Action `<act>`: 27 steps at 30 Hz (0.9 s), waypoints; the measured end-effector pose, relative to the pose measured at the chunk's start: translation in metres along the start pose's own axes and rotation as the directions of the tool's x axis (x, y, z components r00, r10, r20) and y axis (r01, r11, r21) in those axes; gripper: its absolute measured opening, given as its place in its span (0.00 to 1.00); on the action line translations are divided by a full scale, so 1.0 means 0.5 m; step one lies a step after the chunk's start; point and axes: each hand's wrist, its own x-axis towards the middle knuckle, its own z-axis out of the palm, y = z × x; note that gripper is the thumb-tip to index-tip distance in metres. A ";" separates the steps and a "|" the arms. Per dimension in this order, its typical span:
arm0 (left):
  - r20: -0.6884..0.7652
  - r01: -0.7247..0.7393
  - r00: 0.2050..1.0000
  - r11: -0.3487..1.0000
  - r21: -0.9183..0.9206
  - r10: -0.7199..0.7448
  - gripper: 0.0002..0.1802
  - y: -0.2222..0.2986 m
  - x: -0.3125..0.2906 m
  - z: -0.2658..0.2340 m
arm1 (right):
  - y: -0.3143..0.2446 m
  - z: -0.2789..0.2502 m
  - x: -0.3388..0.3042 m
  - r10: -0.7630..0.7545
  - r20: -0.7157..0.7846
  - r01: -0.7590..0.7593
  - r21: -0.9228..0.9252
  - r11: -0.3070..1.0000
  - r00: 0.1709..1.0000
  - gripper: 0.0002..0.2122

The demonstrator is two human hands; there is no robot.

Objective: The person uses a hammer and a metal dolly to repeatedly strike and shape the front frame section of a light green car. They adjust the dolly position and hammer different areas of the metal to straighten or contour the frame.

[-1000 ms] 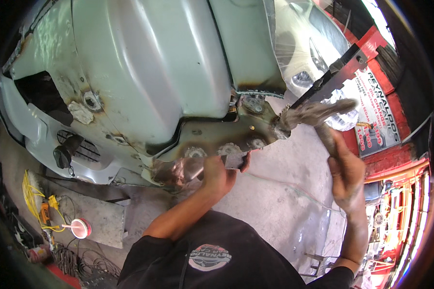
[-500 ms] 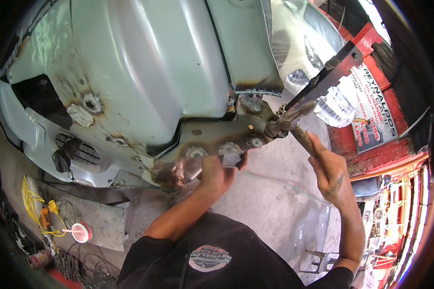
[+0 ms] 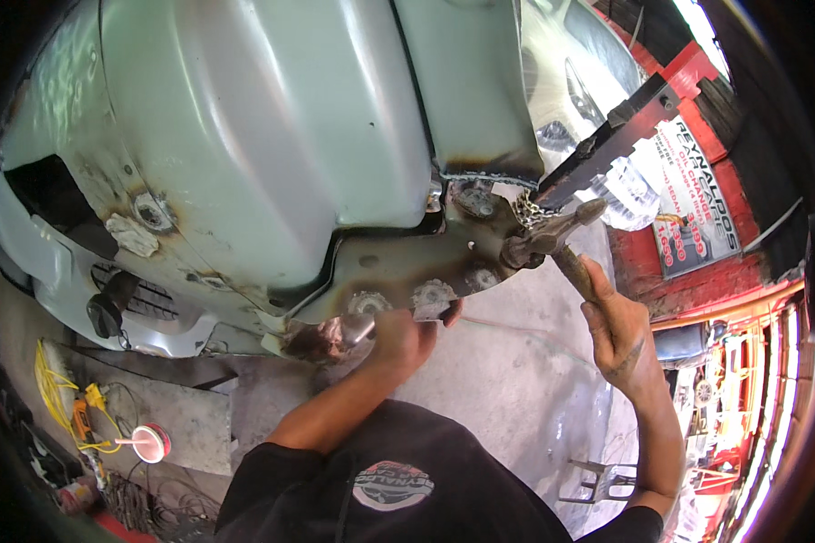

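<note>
My right hand (image 3: 618, 328) is closed round the wooden handle of a hammer (image 3: 550, 239). The hammer's head is at the right corner of the scorched metal edge of a grey-green car body panel (image 3: 285, 118); whether it touches cannot be told. Lower on the same edge, my left hand (image 3: 400, 346) is closed, its fingertips curling out from behind the metal. What it grips is mostly hidden by the hand and the panel. A shiny rounded metal piece (image 3: 359, 328) shows beside it. Bare ground spots (image 3: 435, 292) run along the edge.
A dark bar with a chain (image 3: 530, 210) reaches the panel corner from the upper right. Behind stand a plastic-covered car (image 3: 575, 63) and a printed sign (image 3: 695, 199). At lower left are a yellow cord (image 3: 52, 385), a small tub (image 3: 151, 442) and tangled cables (image 3: 149, 507).
The hammer's head sits slightly lower, close to the panel corner. My left hand stays at the lower edge. The view has shifted a little.
</note>
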 end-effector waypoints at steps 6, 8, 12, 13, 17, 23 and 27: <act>-0.025 0.031 0.999 0.995 -0.100 -0.033 0.30 0.005 0.009 0.006 | -0.017 -0.032 0.001 -0.063 -0.013 0.063 -0.036 0.997 0.998 0.29; -0.037 0.000 0.999 0.996 -0.089 -0.004 0.27 0.025 0.006 0.052 | -0.027 -0.057 0.004 -0.069 -0.028 0.068 -0.044 0.997 0.997 0.28; -0.075 0.037 0.996 0.998 -0.046 -0.040 0.26 0.018 0.006 0.032 | 0.005 -0.032 -0.011 -0.171 -0.176 0.170 -0.023 0.985 0.969 0.27; -0.152 0.056 0.986 0.997 -0.050 -0.063 0.25 0.019 0.001 0.043 | 0.027 -0.011 -0.018 -0.248 -0.113 0.232 -0.137 0.963 0.962 0.26; -0.108 0.038 0.993 0.998 -0.051 -0.043 0.23 0.020 0.009 0.041 | 0.005 0.006 -0.010 -0.037 -0.052 0.034 -0.055 0.998 0.998 0.27; -0.158 0.071 0.984 0.994 -0.084 -0.084 0.24 0.035 0.009 0.065 | -0.011 -0.019 -0.008 -0.031 -0.024 0.029 -0.077 0.997 0.999 0.27; -0.089 0.059 0.994 0.997 -0.057 -0.064 0.25 0.032 0.010 0.052 | -0.003 -0.028 -0.013 -0.114 -0.175 0.115 -0.003 0.993 0.978 0.26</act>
